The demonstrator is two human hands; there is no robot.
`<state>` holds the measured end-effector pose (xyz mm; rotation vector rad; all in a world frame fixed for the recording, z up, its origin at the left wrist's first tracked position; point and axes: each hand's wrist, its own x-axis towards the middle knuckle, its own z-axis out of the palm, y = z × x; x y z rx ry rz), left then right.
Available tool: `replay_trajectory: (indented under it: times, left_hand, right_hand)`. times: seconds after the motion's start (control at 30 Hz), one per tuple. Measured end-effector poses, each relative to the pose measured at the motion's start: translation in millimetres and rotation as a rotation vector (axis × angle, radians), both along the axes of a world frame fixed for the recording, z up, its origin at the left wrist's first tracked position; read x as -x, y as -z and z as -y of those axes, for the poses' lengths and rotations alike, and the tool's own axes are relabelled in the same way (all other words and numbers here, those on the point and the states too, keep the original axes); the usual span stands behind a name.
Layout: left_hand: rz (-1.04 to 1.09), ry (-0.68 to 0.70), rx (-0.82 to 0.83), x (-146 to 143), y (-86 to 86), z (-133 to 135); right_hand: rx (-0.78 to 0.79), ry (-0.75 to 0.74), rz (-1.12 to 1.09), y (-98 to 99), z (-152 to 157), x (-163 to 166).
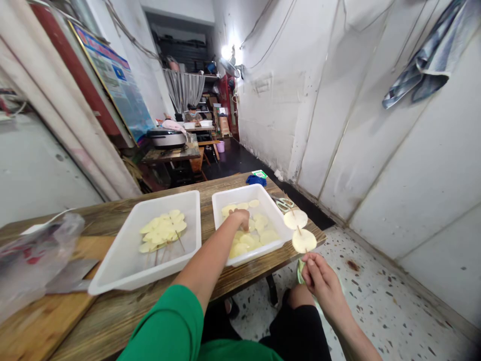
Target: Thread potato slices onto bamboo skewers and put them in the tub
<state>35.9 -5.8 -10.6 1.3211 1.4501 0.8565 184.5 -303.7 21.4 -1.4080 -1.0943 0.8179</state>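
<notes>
L hand [240, 219] sits in the right tray [240, 193] on the tabletop [112, 321], fingers curled among potato slices [250, 240]; cannot tell if it grips one. R hand [319, 276] pinches the skewer [299, 230] at its low end, w/ two threaded slices [304, 241] above. Slices look thin, slippery, brittle: take by the edges.

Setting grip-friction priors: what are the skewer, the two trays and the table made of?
Skewer: thin pale stick, matte, likely bamboo or wood.
Left tray and right tray: white, smooth, slightly translucent walls, probably plastic.
Table: brown planks with visible grain, wood, worn finish.
</notes>
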Motion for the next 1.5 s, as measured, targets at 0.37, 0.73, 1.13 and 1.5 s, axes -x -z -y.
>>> replay_trajectory:
  times: [0.37,0.73,1.13,1.5]
  left_hand:
    - [0.471,-0.010,-0.131,3.0,-14.1,-2.7]
    - [0.694,-0.079,-0.233,-4.4,-15.9,-5.4]
    - [0.646,-0.110,-0.255,-8.5,-11.9,-9.1]
    - [0.528,-0.089,-0.320,-5.3,-13.3,-5.8]
  right_hand:
    - [0.007,0.025,0.533,8.6,-40.4,2.9]
    - [0.060,-0.006,0.646,-2.8,-88.9,4.6]
    - [0.046,0.012,0.596,7.5,-94.6,9.7]
    - [0.028,0.023,0.587,10.2,-95.6,8.5]
